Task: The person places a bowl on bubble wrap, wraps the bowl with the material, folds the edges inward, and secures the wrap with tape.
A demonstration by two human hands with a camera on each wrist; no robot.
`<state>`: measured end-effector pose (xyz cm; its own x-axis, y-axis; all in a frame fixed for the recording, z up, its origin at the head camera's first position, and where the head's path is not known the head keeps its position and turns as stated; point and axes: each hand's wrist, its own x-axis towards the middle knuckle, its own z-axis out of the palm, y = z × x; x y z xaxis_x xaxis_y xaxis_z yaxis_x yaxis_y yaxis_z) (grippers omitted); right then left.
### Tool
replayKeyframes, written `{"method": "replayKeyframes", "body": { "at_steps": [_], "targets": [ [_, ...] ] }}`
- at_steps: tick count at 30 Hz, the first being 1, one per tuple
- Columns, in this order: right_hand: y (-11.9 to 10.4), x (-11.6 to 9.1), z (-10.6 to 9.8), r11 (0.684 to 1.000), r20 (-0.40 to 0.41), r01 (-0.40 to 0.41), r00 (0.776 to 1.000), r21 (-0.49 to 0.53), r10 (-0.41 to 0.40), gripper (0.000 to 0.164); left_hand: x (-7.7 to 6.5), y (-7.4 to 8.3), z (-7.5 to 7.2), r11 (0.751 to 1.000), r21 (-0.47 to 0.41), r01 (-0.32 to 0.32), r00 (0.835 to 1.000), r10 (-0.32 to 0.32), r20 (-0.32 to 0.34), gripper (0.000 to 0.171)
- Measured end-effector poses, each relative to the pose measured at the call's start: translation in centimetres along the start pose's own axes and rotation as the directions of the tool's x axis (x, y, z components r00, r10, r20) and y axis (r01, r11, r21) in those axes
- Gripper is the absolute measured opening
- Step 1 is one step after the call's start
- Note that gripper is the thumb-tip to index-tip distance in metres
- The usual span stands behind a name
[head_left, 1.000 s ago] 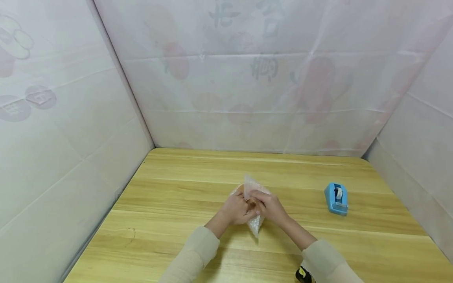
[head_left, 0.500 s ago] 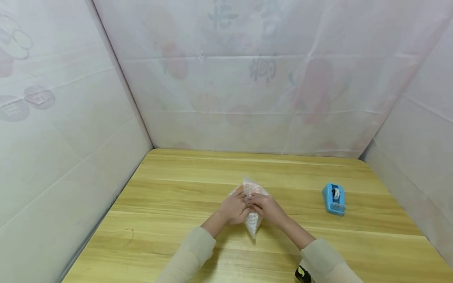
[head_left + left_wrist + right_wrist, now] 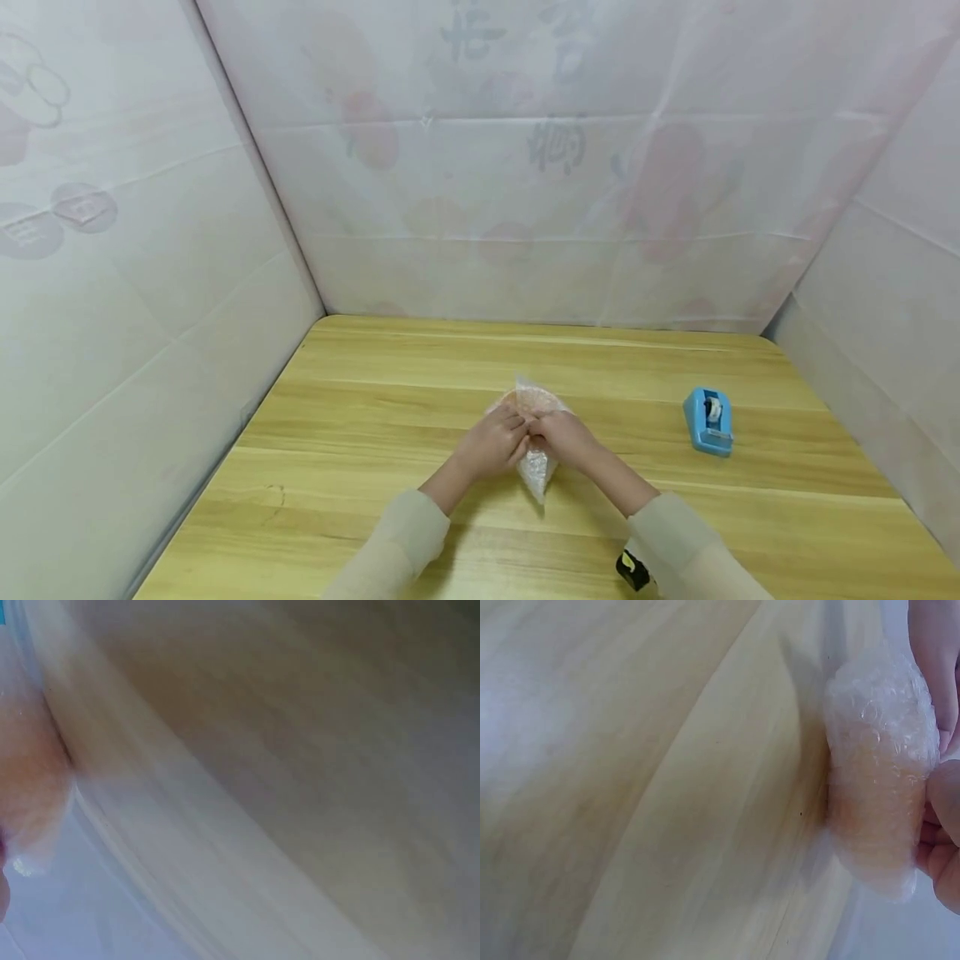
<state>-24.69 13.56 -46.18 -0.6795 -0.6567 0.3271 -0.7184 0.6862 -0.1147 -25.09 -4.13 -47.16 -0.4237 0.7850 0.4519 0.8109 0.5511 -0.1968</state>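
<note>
A sheet of bubble wrap (image 3: pixel 537 475) lies folded around an orange-brown round thing (image 3: pixel 509 399) on the table, its pointed corners sticking out front and back. What kind of thing is wrapped cannot be told. My left hand (image 3: pixel 491 442) holds the wrap from the left with bent fingers. From the right, my right hand (image 3: pixel 567 437) pinches the wrap's edge, and both sets of fingertips meet over the middle. In the right wrist view the bubble-wrapped bundle (image 3: pixel 877 780) shows from the side, fingers at its top. The left wrist view catches only its blurred edge (image 3: pixel 30 772).
A blue tape dispenser (image 3: pixel 708 422) with a white roll stands at the right on the wooden table (image 3: pixel 360 475). Beside my right sleeve lies a black item with a yellow mark (image 3: pixel 632 571), partly hidden. Pale printed sheets (image 3: pixel 465 183) enclose the table's back and sides.
The upper flap of bubble wrap has been folded down over the orange-brown thing. My hands have drawn together over it, and the left fingers have curled in. The black item has shifted slightly left.
</note>
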Motion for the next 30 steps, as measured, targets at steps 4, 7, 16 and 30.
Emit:
{"method": "replayKeyframes", "body": {
  "at_steps": [4, 7, 16, 30],
  "targets": [
    [0.1, 0.3, 0.1, 1.0, 0.009, 0.008, 1.0, 0.007, -0.008, 0.008, 0.0, 0.3, 0.1, 0.992, -0.081, 0.094, 0.985, -0.081, 0.15, 0.032],
    [0.1, 0.4, 0.1, 1.0, 0.011, 0.029, 1.0, -0.003, -0.029, 0.006, -0.1, 0.3, 0.1, 0.981, -0.12, 0.151, 0.969, -0.122, 0.216, 0.036],
    [0.4, 0.5, -0.6, 0.996, 0.138, 0.038, 0.989, 0.074, -0.048, 0.006, 0.5, 0.3, 0.0, 0.988, -0.061, 0.142, 0.943, -0.116, 0.312, 0.042],
    [0.3, -1.8, 0.9, 0.999, -0.148, 0.039, 0.988, 0.017, -0.036, 0.025, 0.8, 0.3, -0.2, 0.994, 0.0, 0.112, 0.911, -0.103, 0.4, 0.046]
  ]
}}
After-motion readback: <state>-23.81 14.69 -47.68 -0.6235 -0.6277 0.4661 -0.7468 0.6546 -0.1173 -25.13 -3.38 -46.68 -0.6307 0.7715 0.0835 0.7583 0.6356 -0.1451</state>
